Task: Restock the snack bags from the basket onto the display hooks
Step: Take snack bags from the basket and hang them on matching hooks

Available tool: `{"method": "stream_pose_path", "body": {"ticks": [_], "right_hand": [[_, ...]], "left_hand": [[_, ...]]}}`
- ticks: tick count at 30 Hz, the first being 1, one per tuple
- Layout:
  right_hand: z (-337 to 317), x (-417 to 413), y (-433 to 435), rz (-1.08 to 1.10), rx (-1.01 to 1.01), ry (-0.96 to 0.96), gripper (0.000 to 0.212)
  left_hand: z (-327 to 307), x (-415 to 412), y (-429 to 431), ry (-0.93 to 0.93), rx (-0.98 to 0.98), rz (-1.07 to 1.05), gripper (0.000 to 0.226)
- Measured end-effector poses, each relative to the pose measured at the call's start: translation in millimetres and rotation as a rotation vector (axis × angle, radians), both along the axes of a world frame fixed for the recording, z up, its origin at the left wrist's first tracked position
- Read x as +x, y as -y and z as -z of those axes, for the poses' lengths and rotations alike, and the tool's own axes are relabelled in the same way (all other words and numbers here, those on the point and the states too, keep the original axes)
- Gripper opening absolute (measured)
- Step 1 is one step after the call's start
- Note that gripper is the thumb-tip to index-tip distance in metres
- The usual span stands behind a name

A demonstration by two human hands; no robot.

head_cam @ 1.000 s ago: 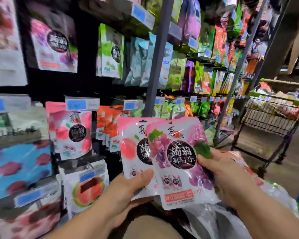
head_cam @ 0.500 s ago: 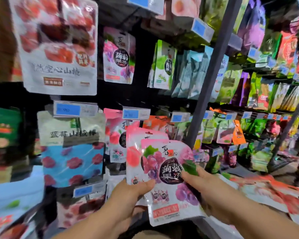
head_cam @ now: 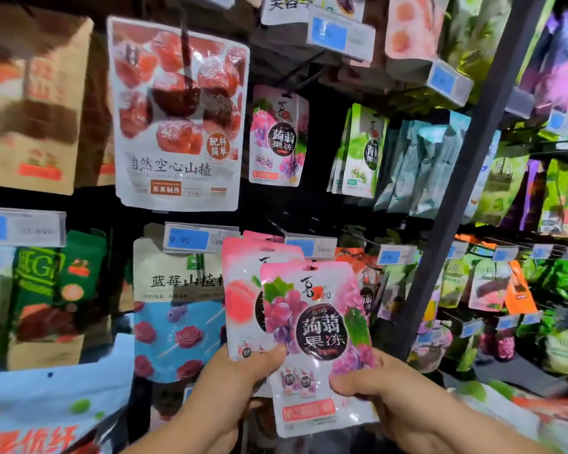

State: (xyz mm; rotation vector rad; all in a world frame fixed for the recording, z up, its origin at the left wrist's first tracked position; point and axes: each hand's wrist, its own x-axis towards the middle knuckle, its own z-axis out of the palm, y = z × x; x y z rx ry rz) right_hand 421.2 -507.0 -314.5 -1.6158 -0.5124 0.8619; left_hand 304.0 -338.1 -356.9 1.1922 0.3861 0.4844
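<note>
Left hand point(head_cam: 243, 371) was noted curled on the lower edge of the peach bag point(head_cam: 243, 296), thumb across the front, fingers hidden behind. Right hand point(head_cam: 384, 385) was noted pinching the grape bag point(head_cam: 315, 322) at its lower right, thumb in front.

The grape bag was held upright between both hands, overlapping the peach bag's front, before the lower row of the display.

Both bags were judged light, glossy film pouches: pliable and probably slippery. A grip nearer the top hang hole is advised for threading.

A matching hung grape bag point(head_cam: 277, 139) was recorded in the upper row, well above the hands.
</note>
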Motion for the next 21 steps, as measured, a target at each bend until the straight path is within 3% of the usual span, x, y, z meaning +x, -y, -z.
{"method": "stream_pose_path", "body": {"ticks": [5, 11, 16, 18, 21], "right_hand": [[2.3, 1.2, -13.8, 0.033, 0.056, -0.041, 0.079], [-2.1, 9.4, -16.3, 0.067, 0.202, -0.06, 0.077], [-13.1, 21.1, -12.0, 0.169, 0.28, 0.015, 0.057], [-18.3, 26.4, -11.3, 0.195, 0.311, 0.043, 0.056], [-26.3, 36.1, -14.0, 0.209, 0.358, 0.064, 0.052]], "left_hand": [[-7.0, 5.2, -8.6, 0.071, -0.015, -0.003, 0.024], [-17.5, 11.0, -18.5, 0.107, -0.022, 0.04, 0.022], [-15.7, 19.6, -34.6, 0.125, -0.051, 0.05, 0.013], [-18.6, 23.0, -39.0, 0.116, -0.003, 0.057, 0.039], [-22.6, 25.9, -44.1, 0.118, -0.046, 0.049, 0.045]]}}
